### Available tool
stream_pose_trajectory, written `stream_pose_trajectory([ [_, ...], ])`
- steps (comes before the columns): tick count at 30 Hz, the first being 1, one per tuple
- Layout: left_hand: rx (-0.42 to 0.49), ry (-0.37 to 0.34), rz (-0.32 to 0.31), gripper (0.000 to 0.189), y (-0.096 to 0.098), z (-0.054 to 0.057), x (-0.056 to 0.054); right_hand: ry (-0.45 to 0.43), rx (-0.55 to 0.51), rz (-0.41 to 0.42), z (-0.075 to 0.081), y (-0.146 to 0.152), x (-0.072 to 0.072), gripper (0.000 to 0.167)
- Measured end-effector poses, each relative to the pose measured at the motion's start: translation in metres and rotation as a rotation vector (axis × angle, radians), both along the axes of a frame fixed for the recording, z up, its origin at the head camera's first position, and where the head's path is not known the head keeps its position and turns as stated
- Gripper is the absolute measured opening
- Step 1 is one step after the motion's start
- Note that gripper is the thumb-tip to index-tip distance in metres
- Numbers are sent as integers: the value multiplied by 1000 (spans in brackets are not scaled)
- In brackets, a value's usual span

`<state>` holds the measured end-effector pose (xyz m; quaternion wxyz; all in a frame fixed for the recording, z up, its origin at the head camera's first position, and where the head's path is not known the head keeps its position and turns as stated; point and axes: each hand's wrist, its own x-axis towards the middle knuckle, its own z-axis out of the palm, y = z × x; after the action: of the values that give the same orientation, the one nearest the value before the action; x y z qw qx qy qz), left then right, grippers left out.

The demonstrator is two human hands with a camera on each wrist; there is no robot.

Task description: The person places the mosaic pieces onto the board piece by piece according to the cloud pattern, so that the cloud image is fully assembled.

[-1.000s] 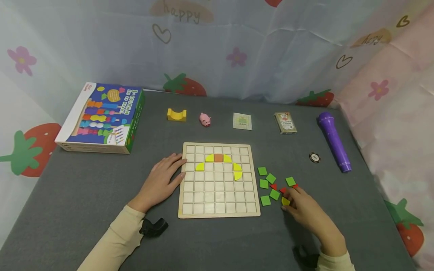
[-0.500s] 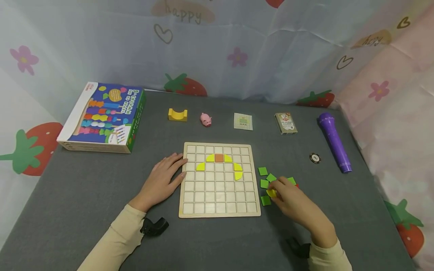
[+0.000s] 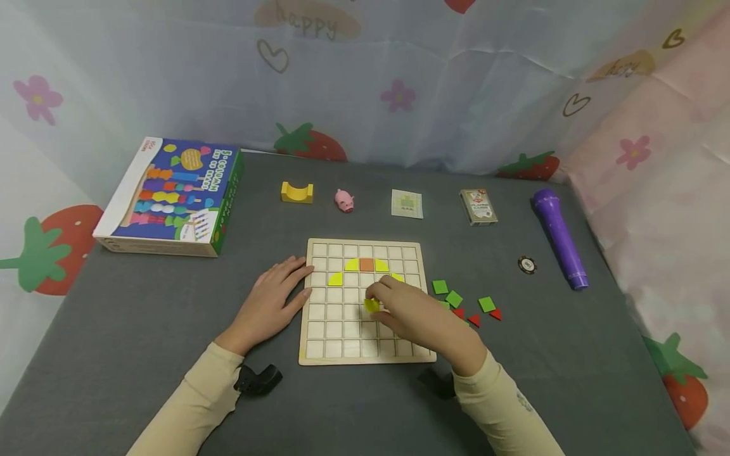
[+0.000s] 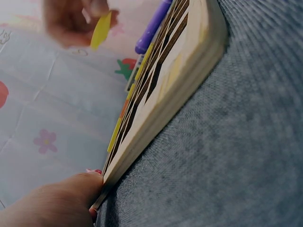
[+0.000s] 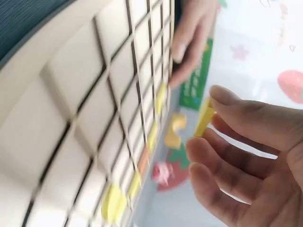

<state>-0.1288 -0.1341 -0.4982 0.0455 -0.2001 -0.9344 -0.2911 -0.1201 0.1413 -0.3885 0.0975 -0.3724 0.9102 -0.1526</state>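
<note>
In the head view a wooden grid board lies on the table. Several yellow rounded tiles and an orange square tile sit in its upper cells. My right hand is over the middle of the board and pinches a yellow tile with one curved side. The right wrist view has that yellow tile between thumb and fingertips, raised off the grid. My left hand lies flat, its fingertips and thumb touching the board's left edge. My right hand hides part of the board's right side.
Right of the board lie green square tiles and red triangles, some hidden by my right arm. Along the back are a toy box, yellow block, pink pig, paper card, playing-card box and purple microphone.
My right hand has carried the yellow tile left, from the loose tiles to above the middle of the board. My left hand has stayed at the board's left edge.
</note>
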Motion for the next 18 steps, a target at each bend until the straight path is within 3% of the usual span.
stream_pose_trajectory([
  [9, -37, -8, -3, 48, -1, 0, -1, 49, -15, 77, -17, -36, -29, 15],
  [18, -30, -10, -1, 48, -2, 0, 0, -34, 97, 54, -27, -56, -38, 19],
])
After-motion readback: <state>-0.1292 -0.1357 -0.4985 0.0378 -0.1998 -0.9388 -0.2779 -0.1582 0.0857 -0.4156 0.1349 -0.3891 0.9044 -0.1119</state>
